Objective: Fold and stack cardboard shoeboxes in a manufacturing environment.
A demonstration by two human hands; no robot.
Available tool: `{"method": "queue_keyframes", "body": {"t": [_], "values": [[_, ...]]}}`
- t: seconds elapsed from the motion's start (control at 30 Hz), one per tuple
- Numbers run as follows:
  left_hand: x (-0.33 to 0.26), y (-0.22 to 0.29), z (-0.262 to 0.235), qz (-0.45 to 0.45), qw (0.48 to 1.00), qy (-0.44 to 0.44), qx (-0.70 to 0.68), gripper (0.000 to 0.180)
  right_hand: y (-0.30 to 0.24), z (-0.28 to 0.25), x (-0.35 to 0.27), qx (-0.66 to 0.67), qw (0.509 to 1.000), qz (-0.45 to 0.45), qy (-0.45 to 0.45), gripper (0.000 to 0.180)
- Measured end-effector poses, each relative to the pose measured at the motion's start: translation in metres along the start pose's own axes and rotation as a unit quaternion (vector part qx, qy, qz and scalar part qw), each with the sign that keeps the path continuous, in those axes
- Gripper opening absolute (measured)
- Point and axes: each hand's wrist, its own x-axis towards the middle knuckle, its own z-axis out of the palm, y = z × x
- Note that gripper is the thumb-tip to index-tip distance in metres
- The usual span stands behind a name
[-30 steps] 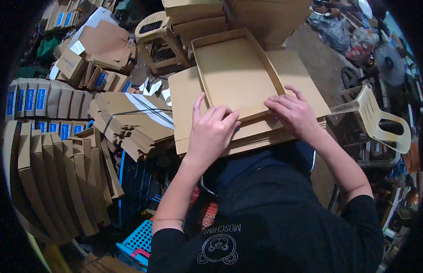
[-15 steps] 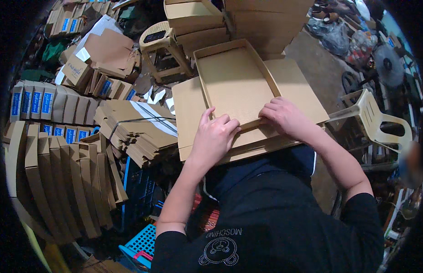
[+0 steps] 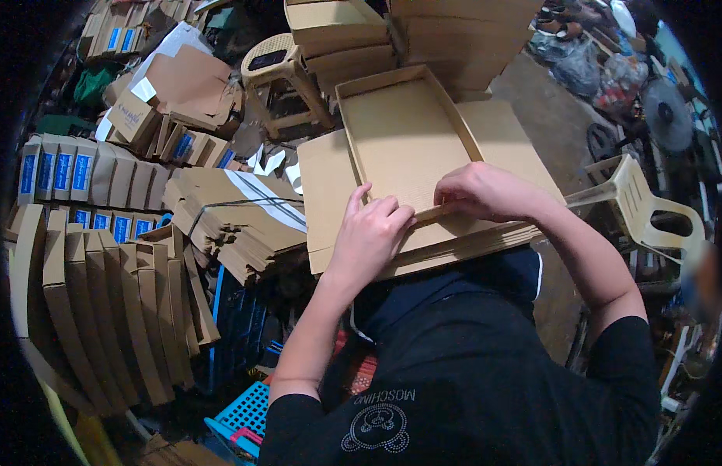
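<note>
A shallow brown cardboard box tray (image 3: 404, 132) lies on a stack of flat cardboard sheets (image 3: 322, 186) over my lap. My left hand (image 3: 373, 233) presses on the tray's near flap at its left end. My right hand (image 3: 477, 190) grips the same near flap at its right end, fingers curled over the edge. Both hands touch the cardboard; the flap is partly hidden beneath them.
A bundle of strapped flat cartons (image 3: 237, 217) sits left of my lap. Rows of folded cartons (image 3: 104, 311) stand at the far left. A beige plastic stool (image 3: 279, 78) is behind, a plastic chair (image 3: 648, 210) at right, a blue crate (image 3: 244, 415) below.
Both hands have drawn closer together along the tray's near edge, and the near flap has been folded up under them. The tray has shifted slightly.
</note>
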Motion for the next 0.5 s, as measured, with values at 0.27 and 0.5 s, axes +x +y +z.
{"method": "queue_keyframes", "body": {"t": [0.27,0.5], "values": [[0.000,0.003,-0.001,-0.004,1.000,0.009,-0.013,0.016,0.001,0.011,-0.013,-0.078,0.996,-0.013,0.040,0.018],[0.000,0.002,-0.002,-0.010,1.000,0.013,-0.003,0.018,0.017,0.010,-0.036,-0.155,0.982,-0.008,0.104,0.010]]}}
